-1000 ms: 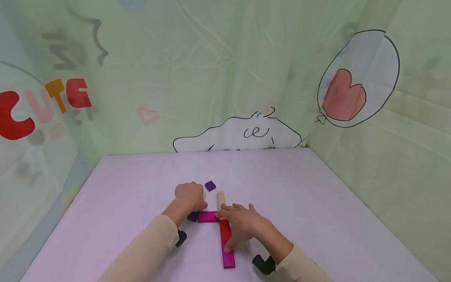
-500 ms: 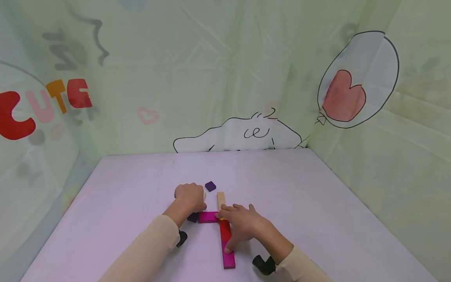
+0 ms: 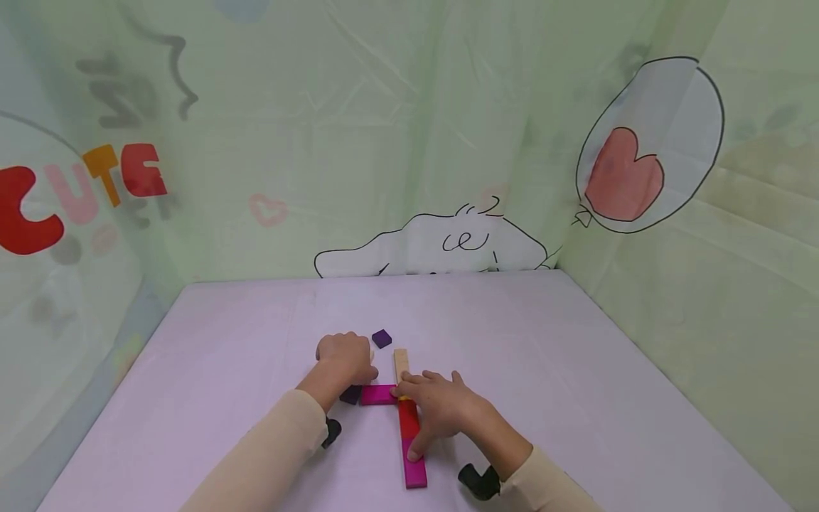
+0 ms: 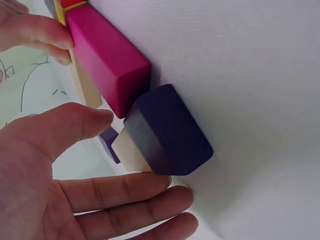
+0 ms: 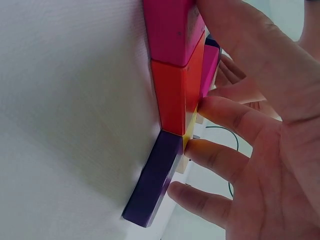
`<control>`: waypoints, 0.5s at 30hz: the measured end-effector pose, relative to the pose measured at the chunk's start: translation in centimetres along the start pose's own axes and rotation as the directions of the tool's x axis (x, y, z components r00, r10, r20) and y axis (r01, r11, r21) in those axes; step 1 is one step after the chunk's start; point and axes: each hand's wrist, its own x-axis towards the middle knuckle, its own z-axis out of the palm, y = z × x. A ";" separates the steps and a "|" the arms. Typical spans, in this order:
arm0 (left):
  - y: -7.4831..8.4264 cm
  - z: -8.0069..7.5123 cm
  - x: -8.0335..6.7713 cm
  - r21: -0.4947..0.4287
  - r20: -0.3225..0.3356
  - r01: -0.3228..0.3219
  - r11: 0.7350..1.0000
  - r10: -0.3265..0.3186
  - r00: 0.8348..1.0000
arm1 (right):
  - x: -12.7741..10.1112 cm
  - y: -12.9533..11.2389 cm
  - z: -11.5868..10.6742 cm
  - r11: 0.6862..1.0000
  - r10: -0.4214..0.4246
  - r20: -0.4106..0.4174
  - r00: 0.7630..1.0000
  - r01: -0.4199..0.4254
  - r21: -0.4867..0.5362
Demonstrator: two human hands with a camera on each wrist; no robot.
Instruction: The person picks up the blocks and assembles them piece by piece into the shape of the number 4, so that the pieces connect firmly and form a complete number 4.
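My right hand (image 3: pixel 441 407) lies flat over a line of blocks running toward me: a red block (image 3: pixel 408 419) (image 5: pixel 175 95) and a magenta block (image 3: pixel 414 466) (image 5: pixel 170 25). Its straight fingers (image 5: pixel 225 115) press the side of the line, where a yellow sliver (image 5: pixel 189 131) and a dark purple block (image 5: pixel 152 185) show. A beige wooden block (image 3: pixel 401 361) extends beyond the fingertips. My left hand (image 3: pixel 345 358) rests beside a magenta crosswise block (image 3: pixel 377 394) (image 4: pixel 107 60) and a dark purple block (image 3: pixel 350 393) (image 4: pixel 167 130). Its relaxed fingers (image 4: pixel 125 190) lie next to a small cream piece (image 4: pixel 129 150).
A small purple square (image 3: pixel 382 338) lies alone just beyond the left hand. The blocks sit on a pale lilac table (image 3: pixel 544 355). Green printed sheeting (image 3: pixel 409 142) walls in the back and both sides.
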 end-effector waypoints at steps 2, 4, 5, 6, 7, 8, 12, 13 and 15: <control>0.1 -0.3 0.0 -0.013 0.007 0.002 1.000 -0.002 1.000 | 0.0 0.1 0.0 1.000 0.001 0.001 1.000 -0.001 -0.005; 0.1 -0.4 -0.1 -0.024 0.009 0.002 1.000 -0.002 1.000 | 0.0 0.2 0.0 1.000 0.001 0.001 1.000 -0.001 -0.008; 0.1 -0.5 -0.1 -0.028 0.009 0.001 1.000 -0.001 1.000 | 0.1 0.2 0.0 1.000 0.001 0.002 1.000 -0.001 -0.008; 0.1 -0.6 0.0 -0.035 0.006 -0.002 0.999 0.002 1.000 | 0.1 0.2 0.0 1.000 0.002 0.002 1.000 -0.002 -0.008; 0.0 -0.6 0.0 -0.041 0.003 -0.007 0.999 0.008 1.000 | 0.1 0.3 0.0 1.000 0.004 0.003 1.000 -0.004 -0.008; 0.0 -0.6 0.2 -0.045 -0.001 -0.012 0.999 0.012 1.000 | 0.1 0.3 0.0 1.000 0.004 0.003 1.000 -0.004 -0.007; -0.1 -0.6 0.7 -0.069 -0.032 -0.035 0.997 0.033 0.999 | 0.1 0.3 0.1 1.000 0.003 0.002 1.000 -0.003 -0.009; -0.1 -0.6 1.0 -0.074 -0.043 -0.041 0.996 0.037 0.998 | 0.1 0.3 0.2 1.000 0.002 0.002 1.000 -0.002 -0.010; -0.1 -0.6 1.3 -0.088 -0.071 -0.058 0.994 0.052 0.996 | 0.0 0.2 0.3 1.000 -0.001 0.003 1.000 0.001 -0.011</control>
